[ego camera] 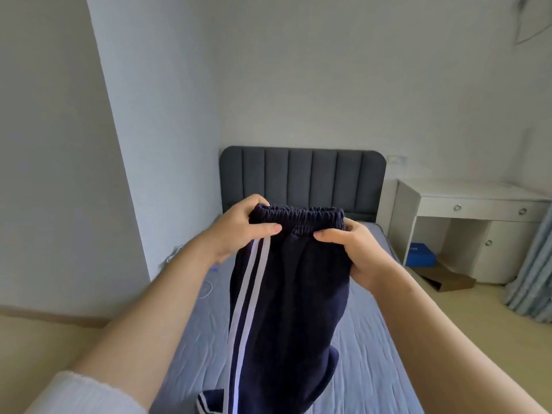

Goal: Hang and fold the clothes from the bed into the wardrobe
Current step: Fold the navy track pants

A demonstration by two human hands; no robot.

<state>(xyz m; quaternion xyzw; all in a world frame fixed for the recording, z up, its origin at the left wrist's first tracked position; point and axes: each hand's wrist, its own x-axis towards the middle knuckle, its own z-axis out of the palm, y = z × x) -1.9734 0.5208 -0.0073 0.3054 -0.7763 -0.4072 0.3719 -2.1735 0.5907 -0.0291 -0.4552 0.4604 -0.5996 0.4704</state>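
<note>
The bed (367, 339) stands in the middle of the room. It is covered with a pale blue sheet that has many small wrinkles, and its grey padded headboard (301, 177) is against the white back wall. A white wall also comes forward on the left side. To the right of the headboard stands a white desk (478, 198) with two drawers. A blue box (421, 253) sits in the open space under the desk, and a flat brown piece of cardboard (448, 277) lies on the light floor (493, 339) in front of it. A blue-grey curtain (534, 270) hangs at the right edge. Above the mattress, the person holds up a pair of dark navy trousers (298, 294) with two white side stripes; the legs hang down toward the sheet. The left hand (239, 225) grips the left end of the elastic waistband (298, 215), fingers curled behind it and thumb across the front. The right hand (355, 249) grips the right end in the same way.
</note>
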